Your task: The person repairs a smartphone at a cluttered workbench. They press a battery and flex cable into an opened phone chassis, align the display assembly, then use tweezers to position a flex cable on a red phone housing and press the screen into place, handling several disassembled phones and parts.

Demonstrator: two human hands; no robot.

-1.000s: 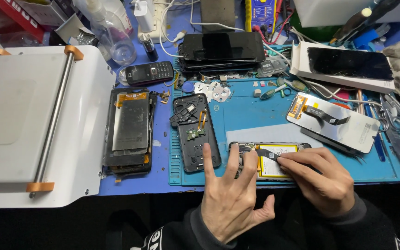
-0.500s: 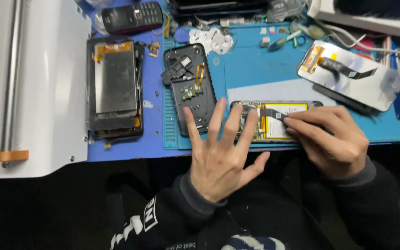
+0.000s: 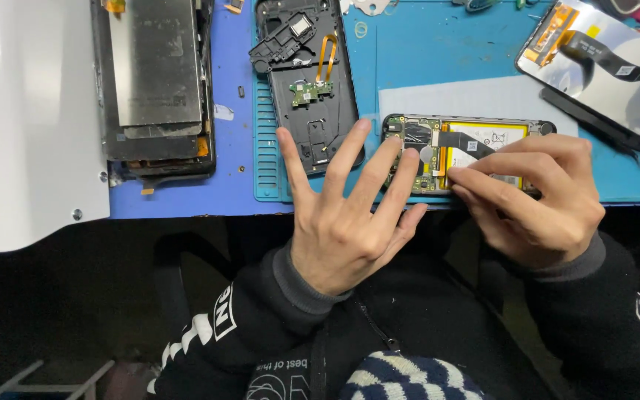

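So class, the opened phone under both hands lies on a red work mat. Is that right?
Not quite: the head view shows the opened phone under the left hand and right hand lying on a blue work mat, not red.

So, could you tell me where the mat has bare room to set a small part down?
Bare blue mat lies between the black back cover and the detached screen. Near the opened phone it is crowded by both hands.

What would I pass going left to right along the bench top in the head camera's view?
White machine → dismantled phone with grey shield → black back cover with small green board → opened phone with yellow battery → detached screen panel.
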